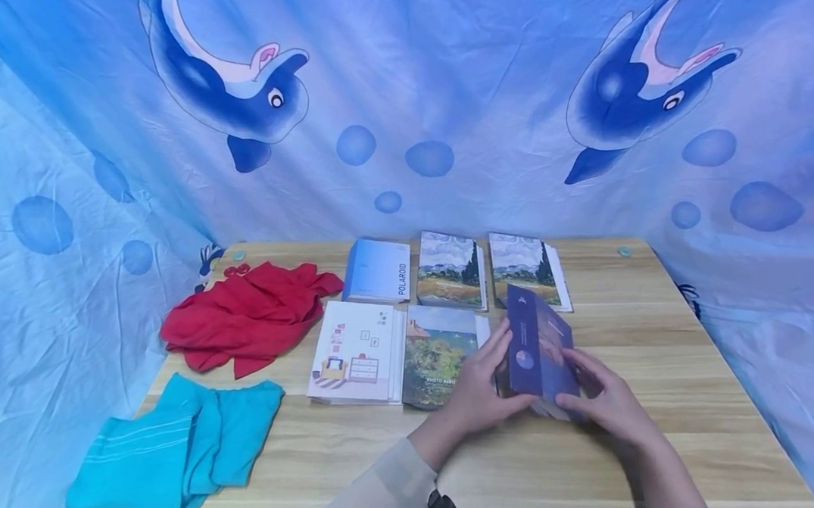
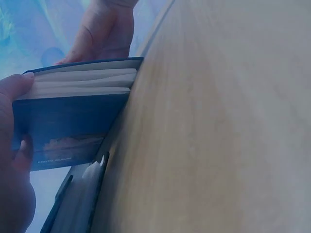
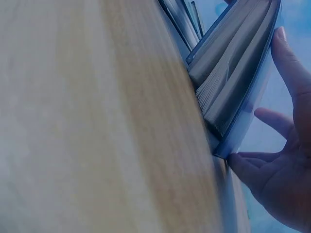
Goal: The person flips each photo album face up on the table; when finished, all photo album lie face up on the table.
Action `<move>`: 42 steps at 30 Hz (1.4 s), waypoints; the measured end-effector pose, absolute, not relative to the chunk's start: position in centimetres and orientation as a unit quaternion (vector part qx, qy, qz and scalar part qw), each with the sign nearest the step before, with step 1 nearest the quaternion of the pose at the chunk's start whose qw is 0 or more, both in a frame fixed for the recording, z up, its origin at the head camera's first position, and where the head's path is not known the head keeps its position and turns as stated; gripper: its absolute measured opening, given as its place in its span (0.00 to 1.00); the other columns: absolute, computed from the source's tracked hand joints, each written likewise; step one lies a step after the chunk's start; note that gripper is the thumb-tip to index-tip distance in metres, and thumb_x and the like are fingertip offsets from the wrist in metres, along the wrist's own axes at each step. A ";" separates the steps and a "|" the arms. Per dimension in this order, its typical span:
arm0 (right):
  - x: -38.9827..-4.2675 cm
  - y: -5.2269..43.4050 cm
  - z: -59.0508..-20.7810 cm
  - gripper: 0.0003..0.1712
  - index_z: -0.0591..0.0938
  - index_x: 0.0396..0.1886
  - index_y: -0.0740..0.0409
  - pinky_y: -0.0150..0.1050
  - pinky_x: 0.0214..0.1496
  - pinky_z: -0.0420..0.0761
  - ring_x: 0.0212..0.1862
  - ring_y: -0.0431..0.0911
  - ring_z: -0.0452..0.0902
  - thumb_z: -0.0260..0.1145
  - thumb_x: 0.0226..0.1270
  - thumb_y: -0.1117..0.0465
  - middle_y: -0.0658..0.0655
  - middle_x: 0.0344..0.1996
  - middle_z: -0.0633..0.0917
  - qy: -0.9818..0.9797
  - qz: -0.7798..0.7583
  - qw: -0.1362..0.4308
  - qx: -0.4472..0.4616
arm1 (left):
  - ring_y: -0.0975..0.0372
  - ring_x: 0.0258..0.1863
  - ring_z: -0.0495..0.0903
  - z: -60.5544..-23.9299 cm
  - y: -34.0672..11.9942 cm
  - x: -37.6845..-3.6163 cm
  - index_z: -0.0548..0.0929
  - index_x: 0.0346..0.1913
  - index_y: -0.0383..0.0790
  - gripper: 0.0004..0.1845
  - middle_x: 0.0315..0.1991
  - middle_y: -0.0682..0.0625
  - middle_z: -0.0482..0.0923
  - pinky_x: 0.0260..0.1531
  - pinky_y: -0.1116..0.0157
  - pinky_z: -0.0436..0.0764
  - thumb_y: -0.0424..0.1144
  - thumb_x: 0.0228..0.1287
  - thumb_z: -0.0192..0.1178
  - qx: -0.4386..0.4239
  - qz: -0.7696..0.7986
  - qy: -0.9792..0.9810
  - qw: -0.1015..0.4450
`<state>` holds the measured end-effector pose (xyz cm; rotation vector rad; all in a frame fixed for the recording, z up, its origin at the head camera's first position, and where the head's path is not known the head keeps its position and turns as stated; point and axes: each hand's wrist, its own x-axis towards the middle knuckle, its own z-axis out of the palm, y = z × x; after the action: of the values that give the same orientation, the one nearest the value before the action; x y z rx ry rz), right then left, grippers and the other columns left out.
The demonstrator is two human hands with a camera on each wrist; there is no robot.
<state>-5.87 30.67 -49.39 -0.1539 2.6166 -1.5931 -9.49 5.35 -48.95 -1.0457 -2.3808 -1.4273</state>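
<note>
Album: I hold a dark blue photo album [image 1: 538,348] tilted on its lower edge on the wooden table [image 1: 657,364], right of centre in the head view.
Views: the left wrist view shows its cream page block [image 2: 82,82] and cover lettering; the right wrist view shows pages fanned apart inside a clear sleeve [image 3: 252,111].
Left hand: my left hand [image 1: 477,391] has fingers curled round the album's left side, thumb on the page edges.
Right hand: my right hand [image 1: 607,404] cups the right cover, fingers loosely spread and touching it.
Edges: a landscape album [image 1: 437,353] lies just beside it on the left.
Open room: bare wood lies right and toward the lower frame.
</note>
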 end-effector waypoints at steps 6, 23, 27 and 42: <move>-5.8 30.9 -48.9 0.50 0.63 0.77 0.63 0.14 0.62 0.58 0.75 0.72 0.52 0.78 0.59 0.59 0.74 0.76 0.57 0.857 -0.510 0.061 -0.043 | 0.53 0.74 0.63 -49.5 5.7 -9.0 0.60 0.78 0.36 0.54 0.80 0.49 0.54 0.71 0.54 0.66 0.52 0.53 0.77 -0.325 -0.484 -0.809 0.080; -5.2 32.5 -49.7 0.49 0.62 0.78 0.60 0.12 0.62 0.57 0.74 0.73 0.49 0.75 0.61 0.67 0.75 0.76 0.56 0.842 -0.532 0.049 -0.076 | 0.54 0.72 0.66 -49.7 7.3 -7.5 0.65 0.75 0.32 0.52 0.78 0.42 0.57 0.63 0.71 0.72 0.52 0.53 0.78 -0.273 -0.535 -0.799 -0.009; -5.4 32.7 -49.8 0.50 0.62 0.79 0.57 0.15 0.65 0.56 0.75 0.72 0.50 0.77 0.59 0.62 0.73 0.76 0.57 0.865 -0.496 0.042 -0.063 | 0.49 0.72 0.66 -49.7 7.3 -7.4 0.70 0.72 0.33 0.48 0.77 0.41 0.60 0.68 0.59 0.71 0.58 0.54 0.76 -0.274 -0.477 -0.835 0.004; -5.8 33.1 -50.3 0.56 0.66 0.75 0.60 0.76 0.67 0.57 0.72 0.75 0.53 0.83 0.50 0.49 0.75 0.74 0.59 0.917 -0.396 0.009 -0.047 | 0.43 0.77 0.51 -49.3 7.6 -6.3 0.56 0.80 0.42 0.54 0.81 0.35 0.37 0.73 0.49 0.63 0.62 0.58 0.70 -0.225 -0.479 -0.831 -0.171</move>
<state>-5.80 33.08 -50.34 -0.1471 2.8631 -1.2380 -6.34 7.59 -49.32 -0.7957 -2.9391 -1.6961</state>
